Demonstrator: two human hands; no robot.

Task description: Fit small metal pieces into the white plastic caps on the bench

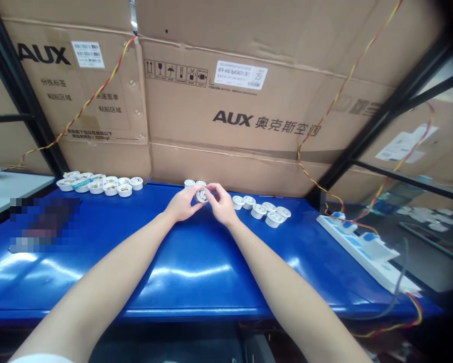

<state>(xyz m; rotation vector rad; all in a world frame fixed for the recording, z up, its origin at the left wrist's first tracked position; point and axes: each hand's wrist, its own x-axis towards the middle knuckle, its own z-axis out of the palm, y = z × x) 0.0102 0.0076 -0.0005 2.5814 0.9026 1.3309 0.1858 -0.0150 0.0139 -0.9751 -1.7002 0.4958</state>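
Note:
Over the far middle of the blue tabletop, a small round white cup with a greyish-white top is gripped between my two hands. My left hand closes on its left side with thumb and fingers. From the right, my right hand has its fingers curled round the cup, the thumb at its top. Two similar white cups stand just behind, partly hidden by my fingers. To the right of my right hand is a group of several more lidded white cups.
Several open white cups with small contents stand at the back left, a teal strip lying across some. A blurred dark object lies at left. A white power strip with plugs runs along the right edge. Cardboard walls the back.

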